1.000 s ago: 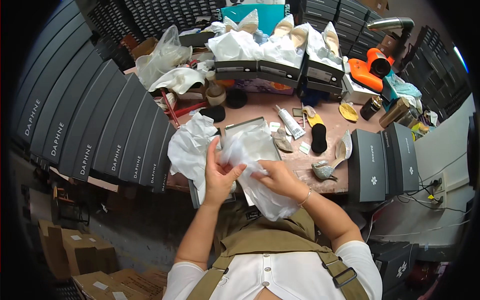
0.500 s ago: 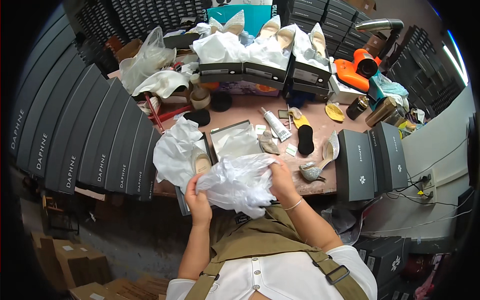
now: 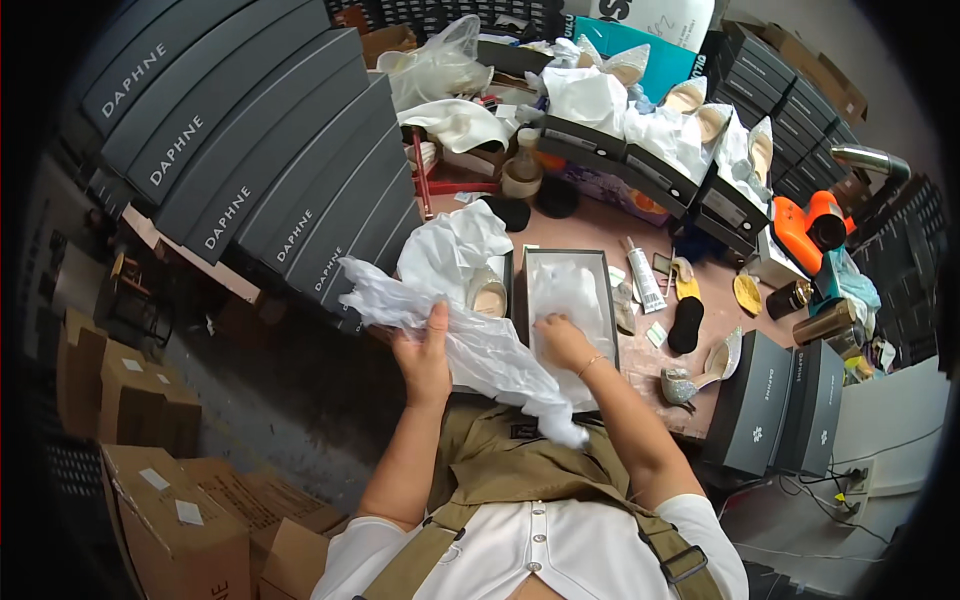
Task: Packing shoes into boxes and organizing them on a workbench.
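Since a moment ago, both hands are drawing apart: the left hand is pulling the sheet of white tissue paper out to the side, fingers closed around its crumpled edge, while the right hand is dropping into the open grey shoe box on the worktop. Its fingers are lying fairly flat on the paper lining the box, seemingly pressing it down; I cannot tell whether they are pinching anything. One end of the sheet is trailing toward the person's lap. A pale shoe is sitting in the neighbouring box, half wrapped, close at hand.
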`<state>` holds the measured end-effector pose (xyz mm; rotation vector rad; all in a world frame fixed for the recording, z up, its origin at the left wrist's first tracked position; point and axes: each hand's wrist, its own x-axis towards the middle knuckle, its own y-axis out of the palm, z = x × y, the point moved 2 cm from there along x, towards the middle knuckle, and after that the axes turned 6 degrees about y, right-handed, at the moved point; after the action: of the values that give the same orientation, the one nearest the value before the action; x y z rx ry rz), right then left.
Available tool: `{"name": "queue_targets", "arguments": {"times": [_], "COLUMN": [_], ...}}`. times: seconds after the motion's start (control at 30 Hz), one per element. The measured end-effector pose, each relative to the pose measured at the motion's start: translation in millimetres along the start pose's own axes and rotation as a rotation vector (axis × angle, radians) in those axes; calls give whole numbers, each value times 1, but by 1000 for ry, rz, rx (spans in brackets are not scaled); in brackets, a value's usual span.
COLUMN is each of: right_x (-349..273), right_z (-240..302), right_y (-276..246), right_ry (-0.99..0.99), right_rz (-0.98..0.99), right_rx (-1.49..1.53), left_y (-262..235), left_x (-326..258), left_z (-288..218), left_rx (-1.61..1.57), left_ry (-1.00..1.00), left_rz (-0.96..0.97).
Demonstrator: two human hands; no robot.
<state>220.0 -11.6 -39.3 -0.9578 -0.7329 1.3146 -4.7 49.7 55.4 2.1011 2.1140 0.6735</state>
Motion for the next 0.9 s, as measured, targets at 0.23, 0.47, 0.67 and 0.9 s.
{"name": "queue_targets", "arguments": {"times": [0.23, 0.47, 0.67, 0.9], "right_x": [-43, -88, -92, -116], "right_z": [91, 56, 73, 27], "right_y": [-105, -101, -116, -124], "right_ry": [-132, 154, -70, 63], "right_rz": [15, -86, -10, -273], "right_rx": [763, 618, 449, -10], "left_y": [-6, -44, 26, 30], "left_x": [-13, 39, -3, 25], "left_z": [7, 13, -88, -55], "left_rx": [12, -232, 987, 902], "left_ry": [-77, -239, 636, 265], "left_rz": [116, -229, 954, 1454]}}
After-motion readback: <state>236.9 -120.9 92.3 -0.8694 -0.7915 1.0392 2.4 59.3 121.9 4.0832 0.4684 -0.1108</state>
